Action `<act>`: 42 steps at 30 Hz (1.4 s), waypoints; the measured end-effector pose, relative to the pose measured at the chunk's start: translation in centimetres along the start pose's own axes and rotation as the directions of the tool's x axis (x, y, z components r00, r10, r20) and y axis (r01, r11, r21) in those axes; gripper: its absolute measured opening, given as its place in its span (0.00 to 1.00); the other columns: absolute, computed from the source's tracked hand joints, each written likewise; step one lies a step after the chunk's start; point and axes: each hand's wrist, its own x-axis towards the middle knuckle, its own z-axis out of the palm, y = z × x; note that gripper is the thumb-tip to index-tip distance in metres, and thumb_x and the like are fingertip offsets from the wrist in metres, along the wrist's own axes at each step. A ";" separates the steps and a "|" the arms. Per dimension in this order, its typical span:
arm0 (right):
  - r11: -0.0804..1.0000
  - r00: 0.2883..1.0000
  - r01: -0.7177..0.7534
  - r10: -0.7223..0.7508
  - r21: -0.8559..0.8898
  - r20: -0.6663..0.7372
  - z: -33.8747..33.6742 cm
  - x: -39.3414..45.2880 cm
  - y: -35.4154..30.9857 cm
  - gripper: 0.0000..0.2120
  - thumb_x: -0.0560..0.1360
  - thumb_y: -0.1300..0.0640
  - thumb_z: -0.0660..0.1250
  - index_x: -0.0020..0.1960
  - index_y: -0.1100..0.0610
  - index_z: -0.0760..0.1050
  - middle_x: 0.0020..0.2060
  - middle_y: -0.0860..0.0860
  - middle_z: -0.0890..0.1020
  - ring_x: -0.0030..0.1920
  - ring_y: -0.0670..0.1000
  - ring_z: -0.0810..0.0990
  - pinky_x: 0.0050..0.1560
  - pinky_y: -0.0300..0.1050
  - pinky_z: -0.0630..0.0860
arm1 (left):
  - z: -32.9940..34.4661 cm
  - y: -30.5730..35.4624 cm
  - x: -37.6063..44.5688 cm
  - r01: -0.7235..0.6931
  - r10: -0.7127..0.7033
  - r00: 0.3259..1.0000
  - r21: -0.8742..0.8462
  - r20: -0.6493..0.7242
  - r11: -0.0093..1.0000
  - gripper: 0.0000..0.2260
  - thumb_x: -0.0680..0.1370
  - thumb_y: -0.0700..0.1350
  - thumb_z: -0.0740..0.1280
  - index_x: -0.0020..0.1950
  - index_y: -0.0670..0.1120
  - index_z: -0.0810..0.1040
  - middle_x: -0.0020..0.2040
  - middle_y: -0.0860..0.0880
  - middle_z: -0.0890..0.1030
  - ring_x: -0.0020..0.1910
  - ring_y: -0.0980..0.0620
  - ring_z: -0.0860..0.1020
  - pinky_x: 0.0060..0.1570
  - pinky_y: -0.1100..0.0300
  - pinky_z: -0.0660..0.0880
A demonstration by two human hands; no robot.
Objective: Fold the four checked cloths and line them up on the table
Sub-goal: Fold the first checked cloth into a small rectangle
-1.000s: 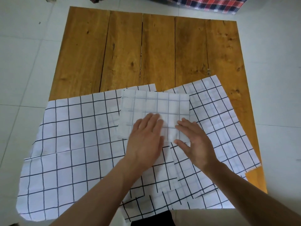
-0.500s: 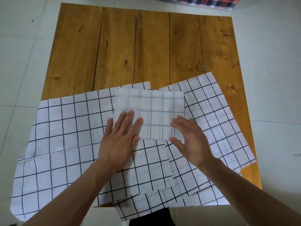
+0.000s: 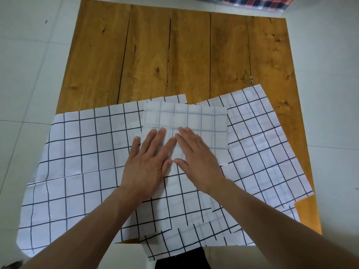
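The left hand point(image 3: 146, 164) and the right hand point(image 3: 196, 160) lie flat, side by side, with straight fingers, and they press on the near part of the folded cloth point(image 3: 194, 123). Their thumbs almost touch. This folded cloth is a pale square with faint lines, and it lies on top of the other cloths, near the middle of the table point(image 3: 174, 55). Half a second ago the hands were apart, the left one at the left edge of the folded cloth; now both are together on its middle. Under it, the left cloth point(image 3: 81, 162) lies open and hangs over the table's left edge. The right cloth point(image 3: 272, 156) lies open and turned at an angle. A checked red and blue fabric point(image 3: 256, 2) is on the floor beyond the table.
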 end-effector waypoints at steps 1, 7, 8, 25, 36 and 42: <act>1.000 1.000 0.002 -0.002 -0.008 -0.002 0.1 -0.4 0.7 0.31 0.82 0.43 0.49 0.80 0.57 0.53 0.80 0.51 0.51 0.80 0.48 0.44 0.79 0.50 0.49 | -0.1 0.0 0.0 -0.002 0.002 1.000 0.000 -0.001 1.000 0.25 0.85 0.57 0.46 0.81 0.56 0.47 0.82 0.49 0.46 0.81 0.49 0.43 0.77 0.41 0.48; 0.998 0.999 -0.031 0.029 -0.051 -0.038 -0.2 -3.1 3.8 0.27 0.83 0.46 0.51 0.80 0.52 0.53 0.80 0.50 0.49 0.80 0.50 0.43 0.79 0.54 0.49 | -0.3 -0.7 -0.5 0.008 -0.008 1.000 0.007 0.017 1.000 0.24 0.85 0.55 0.44 0.81 0.56 0.48 0.82 0.50 0.45 0.81 0.48 0.42 0.77 0.40 0.48; 0.997 0.998 -0.042 0.040 -0.057 -0.048 -0.4 -3.5 4.2 0.27 0.83 0.47 0.51 0.80 0.51 0.53 0.80 0.51 0.49 0.80 0.52 0.43 0.78 0.55 0.49 | -0.3 -1.0 -0.8 0.019 -0.019 1.000 0.014 0.020 1.000 0.24 0.85 0.55 0.44 0.81 0.56 0.47 0.82 0.50 0.44 0.81 0.48 0.42 0.77 0.40 0.47; 0.997 0.996 -0.071 0.071 0.003 -0.054 -2.8 -6.4 9.0 0.27 0.82 0.52 0.60 0.79 0.47 0.57 0.80 0.53 0.49 0.80 0.56 0.42 0.77 0.61 0.49 | -2.0 -3.9 -2.4 0.188 -0.190 0.982 -0.169 0.008 0.968 0.26 0.82 0.50 0.49 0.80 0.61 0.51 0.82 0.48 0.44 0.81 0.44 0.46 0.76 0.39 0.51; 0.995 0.984 -0.087 0.079 -0.039 -0.162 -4.9 -4.7 5.4 0.26 0.72 0.62 0.73 0.69 0.56 0.74 0.77 0.57 0.61 0.79 0.57 0.53 0.77 0.59 0.56 | -4.1 -2.2 -0.4 -0.139 0.140 0.987 0.028 -0.074 0.990 0.39 0.65 0.29 0.69 0.74 0.49 0.68 0.80 0.44 0.58 0.77 0.42 0.60 0.70 0.44 0.61; 0.960 0.970 -0.238 0.244 0.145 -0.023 -3.9 -3.6 2.8 0.22 0.78 0.51 0.69 0.70 0.54 0.72 0.75 0.49 0.67 0.76 0.49 0.62 0.70 0.47 0.67 | -4.9 -1.4 0.6 -0.206 0.205 0.976 0.012 0.069 0.978 0.37 0.65 0.37 0.73 0.73 0.50 0.66 0.78 0.47 0.63 0.76 0.43 0.62 0.70 0.45 0.63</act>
